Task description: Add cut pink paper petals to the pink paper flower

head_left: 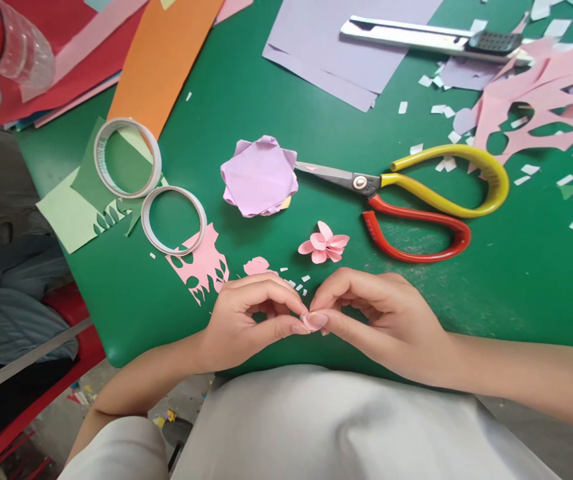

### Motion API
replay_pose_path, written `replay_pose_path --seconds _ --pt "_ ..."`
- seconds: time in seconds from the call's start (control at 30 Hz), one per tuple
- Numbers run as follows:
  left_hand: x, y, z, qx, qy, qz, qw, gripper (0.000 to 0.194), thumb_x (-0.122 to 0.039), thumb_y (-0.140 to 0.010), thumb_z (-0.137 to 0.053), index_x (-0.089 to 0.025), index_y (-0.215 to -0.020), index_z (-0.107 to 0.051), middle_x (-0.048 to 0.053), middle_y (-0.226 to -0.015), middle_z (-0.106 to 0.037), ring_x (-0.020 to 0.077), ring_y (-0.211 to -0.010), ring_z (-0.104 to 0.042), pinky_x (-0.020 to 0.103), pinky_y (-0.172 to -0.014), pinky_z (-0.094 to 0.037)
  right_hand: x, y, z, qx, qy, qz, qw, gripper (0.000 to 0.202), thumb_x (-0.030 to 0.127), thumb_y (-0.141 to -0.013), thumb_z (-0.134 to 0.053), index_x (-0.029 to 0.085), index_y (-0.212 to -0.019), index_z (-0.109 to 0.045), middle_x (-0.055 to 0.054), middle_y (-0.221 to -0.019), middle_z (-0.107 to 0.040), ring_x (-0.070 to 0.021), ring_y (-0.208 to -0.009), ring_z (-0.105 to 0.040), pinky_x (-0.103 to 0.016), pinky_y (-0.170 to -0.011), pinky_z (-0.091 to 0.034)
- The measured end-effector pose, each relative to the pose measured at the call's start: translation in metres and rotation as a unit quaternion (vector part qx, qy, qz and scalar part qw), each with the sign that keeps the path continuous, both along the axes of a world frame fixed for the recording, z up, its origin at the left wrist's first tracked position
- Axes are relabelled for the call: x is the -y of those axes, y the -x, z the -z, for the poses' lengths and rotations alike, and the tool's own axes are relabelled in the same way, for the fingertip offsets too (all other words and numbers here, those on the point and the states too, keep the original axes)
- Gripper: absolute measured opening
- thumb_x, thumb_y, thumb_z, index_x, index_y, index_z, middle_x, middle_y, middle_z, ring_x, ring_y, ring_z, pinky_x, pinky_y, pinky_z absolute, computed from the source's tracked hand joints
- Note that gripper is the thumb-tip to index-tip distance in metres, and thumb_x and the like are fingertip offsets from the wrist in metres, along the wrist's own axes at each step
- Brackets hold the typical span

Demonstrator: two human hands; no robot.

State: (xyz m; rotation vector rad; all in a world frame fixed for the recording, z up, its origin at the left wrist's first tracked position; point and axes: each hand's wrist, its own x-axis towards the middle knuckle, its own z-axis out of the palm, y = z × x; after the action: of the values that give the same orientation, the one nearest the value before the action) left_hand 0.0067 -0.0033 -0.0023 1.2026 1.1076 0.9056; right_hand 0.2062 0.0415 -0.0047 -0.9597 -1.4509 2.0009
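Note:
My left hand (261,317) and my right hand (371,317) meet at their fingertips near the table's front edge. Between them both pinch a small pink paper piece (310,323), mostly covered by the fingers. Just beyond my right hand lies a pink paper flower (323,243). Other pink petals (257,267) rest behind my left hand, with small white bits beside them. Farther back sits a layered purple paper shape (259,177), touched or nearly touched by the tip of the scissors (361,182), which have one yellow and one red handle.
Two tape rolls (127,158) (174,221) lie on the left by green and pink scraps (206,263). At the back are orange paper (166,60), purple sheets (336,53), a box cutter (431,40) and a plastic bottle (21,50). Cut pink paper (521,93) is at the right.

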Motion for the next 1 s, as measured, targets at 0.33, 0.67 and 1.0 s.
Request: replay_pose_path --seconds 0.33,0.67,1.0 --pt "0.0003 -0.0012 -0.0005 -0.01 0.011 -0.007 1.0 0.005 -0.019 -0.086 -0.077 -0.017 -0.084 -0.073 0.003 -0.075 -0.07 0.0105 -0.066 -0.064 0.017 -0.051 -0.056 0.0025 -0.0016 0.0009 0.026 -0.088 0.008 0.996 0.01 0.018 -0.095 -0.065 0.02 -0.085 -0.064 0.004 -0.069 -0.07 -0.0041 -0.055 -0.059 -0.014 -0.047 -0.042" --pt "-0.0007 -0.0027 0.0003 -0.018 -0.007 -0.019 1.0 0.013 -0.025 -0.084 -0.08 -0.017 -0.08 -0.072 0.002 -0.072 -0.071 0.0104 -0.063 -0.063 0.019 -0.052 -0.054 0.0042 -0.0002 0.0019 0.046 -0.145 0.011 0.988 0.011 0.019 -0.094 -0.065 0.02 -0.084 -0.063 0.004 -0.068 -0.069 -0.0053 -0.053 -0.059 -0.015 -0.048 -0.043" --pt "-0.0002 -0.001 0.0013 -0.01 -0.014 -0.015 1.0 0.009 -0.021 -0.085 -0.078 -0.017 -0.084 -0.07 0.002 -0.074 -0.07 0.0104 -0.064 -0.063 0.019 -0.053 -0.055 0.0023 -0.0018 0.0017 0.015 -0.123 0.003 0.992 0.011 0.016 -0.095 -0.062 0.019 -0.085 -0.064 0.003 -0.069 -0.069 -0.005 -0.057 -0.06 -0.014 -0.052 -0.047"
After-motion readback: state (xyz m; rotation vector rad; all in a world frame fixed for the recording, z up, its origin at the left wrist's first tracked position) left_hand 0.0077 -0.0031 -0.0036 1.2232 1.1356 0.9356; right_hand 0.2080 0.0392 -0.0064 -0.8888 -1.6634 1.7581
